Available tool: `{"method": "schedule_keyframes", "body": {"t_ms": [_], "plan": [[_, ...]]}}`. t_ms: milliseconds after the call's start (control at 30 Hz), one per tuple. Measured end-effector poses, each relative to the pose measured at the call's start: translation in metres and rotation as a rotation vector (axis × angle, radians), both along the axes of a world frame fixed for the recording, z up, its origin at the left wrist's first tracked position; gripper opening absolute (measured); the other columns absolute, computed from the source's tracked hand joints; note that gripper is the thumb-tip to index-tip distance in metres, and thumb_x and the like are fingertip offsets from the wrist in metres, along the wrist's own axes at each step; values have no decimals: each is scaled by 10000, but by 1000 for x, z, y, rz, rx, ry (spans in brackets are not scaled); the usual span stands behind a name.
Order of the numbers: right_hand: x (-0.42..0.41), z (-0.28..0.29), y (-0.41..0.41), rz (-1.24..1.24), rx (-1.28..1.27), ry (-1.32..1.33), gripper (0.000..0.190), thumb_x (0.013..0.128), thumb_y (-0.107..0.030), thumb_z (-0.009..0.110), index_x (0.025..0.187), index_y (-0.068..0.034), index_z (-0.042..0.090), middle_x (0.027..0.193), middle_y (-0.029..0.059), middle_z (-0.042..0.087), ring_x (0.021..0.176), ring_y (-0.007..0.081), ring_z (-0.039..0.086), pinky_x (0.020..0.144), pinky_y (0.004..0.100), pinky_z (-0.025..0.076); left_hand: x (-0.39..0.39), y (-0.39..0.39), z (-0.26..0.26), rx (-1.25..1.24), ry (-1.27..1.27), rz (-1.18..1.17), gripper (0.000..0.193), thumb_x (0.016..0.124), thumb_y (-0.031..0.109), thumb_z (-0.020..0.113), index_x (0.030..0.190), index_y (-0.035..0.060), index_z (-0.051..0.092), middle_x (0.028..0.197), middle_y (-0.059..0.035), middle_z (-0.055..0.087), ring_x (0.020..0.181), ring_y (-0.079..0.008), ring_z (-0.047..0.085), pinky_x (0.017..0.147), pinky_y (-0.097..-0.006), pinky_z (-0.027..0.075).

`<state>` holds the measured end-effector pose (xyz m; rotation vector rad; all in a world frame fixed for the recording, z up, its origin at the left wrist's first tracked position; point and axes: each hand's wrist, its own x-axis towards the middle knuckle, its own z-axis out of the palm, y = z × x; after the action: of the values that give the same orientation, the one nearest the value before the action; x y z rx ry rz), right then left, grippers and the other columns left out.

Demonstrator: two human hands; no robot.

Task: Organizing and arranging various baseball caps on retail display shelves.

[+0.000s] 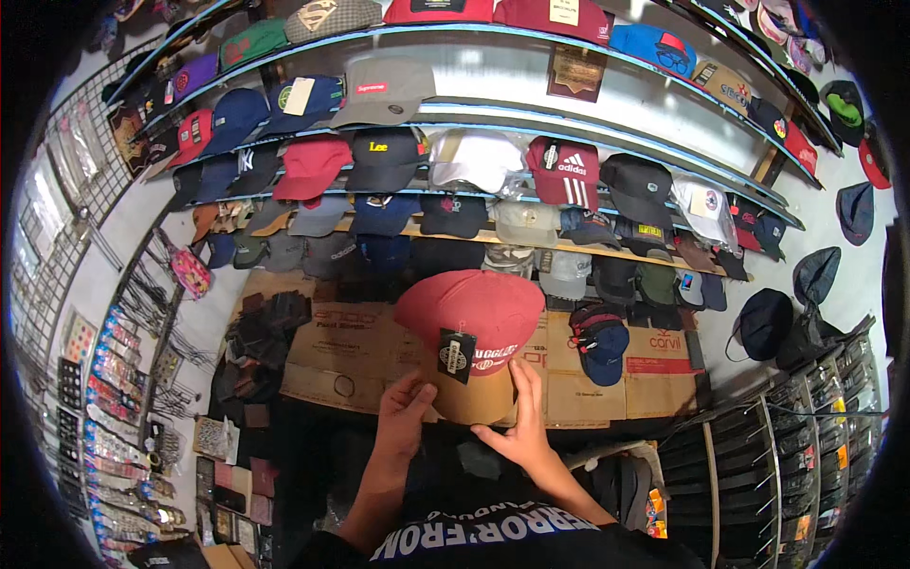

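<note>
In front of me is a red baseball cap [473,306] with a tan brim [480,398] that points toward me. White lettering runs across its front, and a black hang tag [452,355] dangles from the crown. My left hand [404,412] holds the left side of the brim, its thumb bent at the edge. On the opposite side, my right hand [522,423] grips the brim, with fingers along the right edge and the thumb near the front rim. Flattened cardboard [341,355] lies beneath the cap on a counter.
Shelves [469,188] of caps rise behind the counter. Two stacked caps [601,348] rest on the cardboard to the right. Dark folded goods [259,341] are piled at left. Racks of packaged belts [739,462] stand at right, and wall panels of small accessories [117,427] at left.
</note>
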<state>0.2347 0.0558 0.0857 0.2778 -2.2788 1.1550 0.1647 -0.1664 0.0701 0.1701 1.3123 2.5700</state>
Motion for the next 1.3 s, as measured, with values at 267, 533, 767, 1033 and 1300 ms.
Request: {"method": "schedule_keyframes", "body": {"t_ms": [267,533,767,1033,1300], "plan": [[-21,5,7,-45,61,57,1212,778,-404,957,1707,-2,292,1616,381,321,1472,574,407,1204,621,386,-11,26,35,-255,268,216,628,1049,-15,705,1634,-4,477,1531,-133,637,1306,-172,658,1119,-328,513],[-78,38,-6,-189,157,225,1285,721,-642,950,1650,39,379,1602,363,389,1476,532,430,1197,636,374,-56,15,82,-327,429,151,628,1059,3,691,1640,-21,453,1487,-173,671,1338,-198,652,1126,-339,513],[-134,84,-35,-328,192,276,1365,633,-663,992,1637,34,385,1593,328,451,1475,500,464,1222,633,350,-124,7,103,-83,405,25,603,1085,19,680,1637,-40,445,1471,-185,679,1333,-200,655,1133,-343,514],[-197,120,-45,-480,262,304,1373,640,-697,961,1647,38,387,1631,262,492,1520,434,486,1292,656,225,-209,2,134,-34,603,-21,621,1071,-6,691,1642,-32,451,1507,-142,660,1330,-183,658,1135,-323,511],[-259,159,-19,-657,256,329,1250,616,-587,947,1635,-55,453,1603,154,566,1486,397,539,1275,750,148,-284,-58,140,-265,824,29,422,1042,61,715,1451,-17,649,1447,-170,701,1395,-250,628,1214,-388,428]]}}
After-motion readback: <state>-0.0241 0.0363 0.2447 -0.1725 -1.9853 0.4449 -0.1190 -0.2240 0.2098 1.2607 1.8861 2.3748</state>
